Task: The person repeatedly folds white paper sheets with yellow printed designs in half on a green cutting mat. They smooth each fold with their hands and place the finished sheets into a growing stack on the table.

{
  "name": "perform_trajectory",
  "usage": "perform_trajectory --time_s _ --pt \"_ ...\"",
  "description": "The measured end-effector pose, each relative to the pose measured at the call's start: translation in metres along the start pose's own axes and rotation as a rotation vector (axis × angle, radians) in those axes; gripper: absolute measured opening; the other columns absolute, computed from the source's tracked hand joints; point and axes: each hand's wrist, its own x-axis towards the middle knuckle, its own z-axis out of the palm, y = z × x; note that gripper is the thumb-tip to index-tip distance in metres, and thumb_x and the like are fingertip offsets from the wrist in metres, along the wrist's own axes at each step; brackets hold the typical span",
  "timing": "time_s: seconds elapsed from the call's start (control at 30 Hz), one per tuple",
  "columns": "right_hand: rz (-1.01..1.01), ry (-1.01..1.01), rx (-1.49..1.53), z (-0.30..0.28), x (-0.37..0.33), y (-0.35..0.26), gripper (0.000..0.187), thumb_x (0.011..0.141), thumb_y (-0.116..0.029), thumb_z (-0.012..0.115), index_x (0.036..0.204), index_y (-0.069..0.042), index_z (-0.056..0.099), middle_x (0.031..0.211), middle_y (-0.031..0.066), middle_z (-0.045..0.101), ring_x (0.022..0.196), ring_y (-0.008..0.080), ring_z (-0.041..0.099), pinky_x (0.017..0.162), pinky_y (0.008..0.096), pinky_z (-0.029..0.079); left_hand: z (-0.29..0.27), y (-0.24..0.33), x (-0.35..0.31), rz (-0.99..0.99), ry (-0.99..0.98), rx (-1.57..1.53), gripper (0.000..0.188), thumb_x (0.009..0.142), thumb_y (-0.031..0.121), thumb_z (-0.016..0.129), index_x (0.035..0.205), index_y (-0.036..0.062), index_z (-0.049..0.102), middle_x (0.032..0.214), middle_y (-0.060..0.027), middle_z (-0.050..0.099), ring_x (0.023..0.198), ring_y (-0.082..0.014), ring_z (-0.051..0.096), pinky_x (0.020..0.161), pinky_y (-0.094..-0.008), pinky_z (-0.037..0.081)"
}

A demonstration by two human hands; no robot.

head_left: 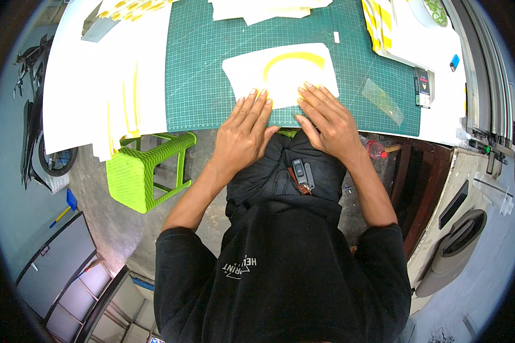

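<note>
Workroom with a white worktop [68, 114] across the top of the frame

Grey floor [131, 228] shows below the worktop, and a dark two-wheeler [31, 123] stands at the far left. On the worktop, a green gridded cutting mat [200, 74] fills much of the upper centre. Below it, the person's black shirt [292, 274] takes up the lower centre. A bright green stool [126, 180] sits left of centre, just under the worktop's near edge.

White papers [260, 11] lie at the top centre of the frame, and a bundle of yellow-and-white sheets [379, 28] lies at the upper right, partly over the mat. Between them and the person, near the mat's lower edge, lies a single white sheet [283, 74] with a curved yellow band.

The left hand [243, 126] rests flat on the sheet's lower left part, its grip unclosed, fingers straight and side by side. The right hand [329, 123] presses likewise on the lower right part, thumb held apart, pinching nothing.

To the right on the mat is a clear strip [382, 103]; just beyond it, a small black box [422, 88]. A key fob [303, 174] rests on the person's lap at centre. Smallest are a blue lighter-like object [454, 63] at the upper right and a white chip [336, 38] above the sheet.
</note>
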Motion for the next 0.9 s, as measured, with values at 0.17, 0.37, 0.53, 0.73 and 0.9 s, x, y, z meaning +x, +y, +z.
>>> perform_trajectory --time_s 0.17,0.37,0.53,0.73,0.9 --pt "-0.003 -0.004 -0.006 -0.001 0.0 0.0 0.033 0.091 -0.015 0.078 0.117 0.004 0.074 0.135 0.0185 0.07 0.133 0.0341 0.064 0.116 0.0504 0.049 0.001 -0.002 -0.001 0.005 -0.02 -0.002 0.061 0.093 0.025 0.079 0.144 -0.0031 0.06 0.153 -0.0223 0.058 0.145 -0.0394 0.053 0.119 -0.0523 0.044" --pt "0.033 -0.006 -0.005 -0.017 -0.012 0.016 0.032 0.091 -0.014 0.079 0.118 0.002 0.075 0.133 0.0154 0.072 0.134 0.0321 0.064 0.118 0.0528 0.047 -0.003 0.001 -0.004 -0.022 -0.08 0.035 0.071 0.095 0.034 0.076 0.15 -0.0046 0.052 0.158 -0.0246 0.051 0.149 -0.0406 0.047 0.122 -0.0567 0.038" --pt "0.054 -0.025 -0.02 -0.018 -0.013 0.013 0.033 0.091 -0.016 0.079 0.12 0.0 0.075 0.136 0.015 0.071 0.136 0.0314 0.062 0.12 0.0561 0.042 0.012 0.051 0.019 -0.187 -0.072 0.026 0.084 0.096 0.048 0.072 0.152 -0.0093 0.046 0.161 -0.0297 0.044 0.152 -0.0444 0.04 0.124 -0.0601 0.032" --pt "0.053 -0.116 -0.021 -0.032 -0.008 0.013 0.032 0.092 -0.017 0.079 0.12 -0.002 0.076 0.137 0.0131 0.071 0.136 0.0308 0.062 0.124 0.0596 0.035 0.024 0.052 0.03 -0.097 -0.166 0.057 0.093 0.094 0.054 0.07 0.157 -0.0084 0.04 0.167 -0.0279 0.035 0.157 -0.0419 0.032 0.127 -0.0593 0.027" --pt "0.013 0.09 -0.028 -0.045 0.041 0.015 0.03 0.092 -0.017 0.079 0.12 -0.007 0.077 0.134 0.0108 0.072 0.129 0.0299 0.065 0.123 0.0588 0.035 0.015 0.047 0.027 -0.056 -0.204 0.027 0.097 0.092 0.056 0.07 0.158 -0.0074 0.039 0.168 -0.0248 0.034 0.157 -0.0401 0.032 0.127 -0.0592 0.026"
